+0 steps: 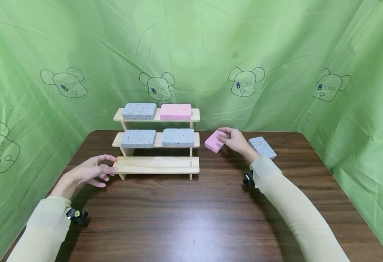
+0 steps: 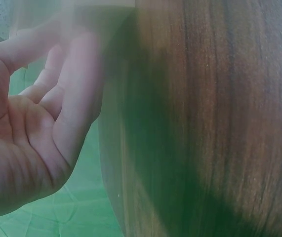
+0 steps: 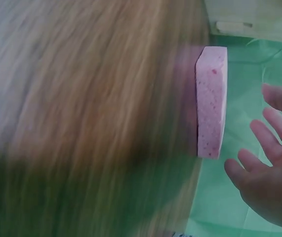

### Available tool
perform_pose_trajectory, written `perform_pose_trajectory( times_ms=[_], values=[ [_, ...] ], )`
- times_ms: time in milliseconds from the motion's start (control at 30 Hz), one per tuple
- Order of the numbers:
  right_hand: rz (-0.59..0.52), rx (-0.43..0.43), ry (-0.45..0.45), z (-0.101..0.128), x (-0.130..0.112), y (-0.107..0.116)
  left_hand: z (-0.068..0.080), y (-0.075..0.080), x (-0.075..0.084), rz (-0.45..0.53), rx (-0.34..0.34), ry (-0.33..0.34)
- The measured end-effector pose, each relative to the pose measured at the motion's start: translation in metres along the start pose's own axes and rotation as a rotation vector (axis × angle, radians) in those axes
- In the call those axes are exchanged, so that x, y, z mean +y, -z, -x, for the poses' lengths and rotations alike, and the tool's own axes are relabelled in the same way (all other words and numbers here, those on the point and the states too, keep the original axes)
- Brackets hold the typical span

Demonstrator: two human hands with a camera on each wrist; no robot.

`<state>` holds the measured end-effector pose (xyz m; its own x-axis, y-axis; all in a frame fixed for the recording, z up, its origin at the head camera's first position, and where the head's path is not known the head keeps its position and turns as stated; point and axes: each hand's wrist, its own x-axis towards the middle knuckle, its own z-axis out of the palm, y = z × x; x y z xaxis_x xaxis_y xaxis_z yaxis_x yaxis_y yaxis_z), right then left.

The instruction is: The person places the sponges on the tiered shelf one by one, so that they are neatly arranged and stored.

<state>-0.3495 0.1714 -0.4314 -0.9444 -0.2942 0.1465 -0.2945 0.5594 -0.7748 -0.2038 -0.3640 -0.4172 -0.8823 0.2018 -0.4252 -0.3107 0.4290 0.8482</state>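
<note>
I have my right hand (image 1: pixel 236 141) right of centre in the head view, just over the pink sponge (image 1: pixel 215 141), which lies flat on the table (image 1: pixel 191 214) immediately right of the rack (image 1: pixel 157 165). The sponge sits on the far-left side of my fingers; its long axis runs diagonally, from lower left up toward the upper right of the frame. In the right wrist view the fingers (image 3: pixel 264 136) are spread and relaxed, apart from the sponge's (image 3: pixel 211 101) long side face, with green cloth showing through the gap. So this hand holds nothing; in the head view the fingertips look close to touching the sponge's near end, but I cannot tell whether there is contact.

My left hand (image 1: pixel 91 174) is at centre left, loosely open, its fingertips at the left end of the rack's bare bottom shelf; the left wrist view shows an open palm (image 2: pixel 27 143) gripping nothing. That hand is well apart from the pink sponge; the right is clearly nearer.

A grey sponge (image 1: pixel 262 147) lies just right of my right wrist. The upper shelves carry three more grey sponges and one pink.

The green backdrop (image 1: pixel 276 43) bears printed bear faces with small characters on them, too small to read. No other labels are visible.
</note>
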Motion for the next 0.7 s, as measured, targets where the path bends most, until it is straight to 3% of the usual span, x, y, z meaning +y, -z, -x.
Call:
perform_pose_trajectory(
  times_ms=[167,467,700],
  values=[
    [0.189,-0.087,0.096,0.004,0.011,0.002,0.000,0.000,0.000,0.002,0.001,-0.002],
    [0.375,-0.178,0.295,0.009,0.022,0.007,-0.001,0.000,-0.001,0.001,0.003,0.002],
    [0.526,-0.254,0.302,0.018,0.014,0.012,-0.002,0.001,-0.002,0.001,0.002,0.004]
  ],
)
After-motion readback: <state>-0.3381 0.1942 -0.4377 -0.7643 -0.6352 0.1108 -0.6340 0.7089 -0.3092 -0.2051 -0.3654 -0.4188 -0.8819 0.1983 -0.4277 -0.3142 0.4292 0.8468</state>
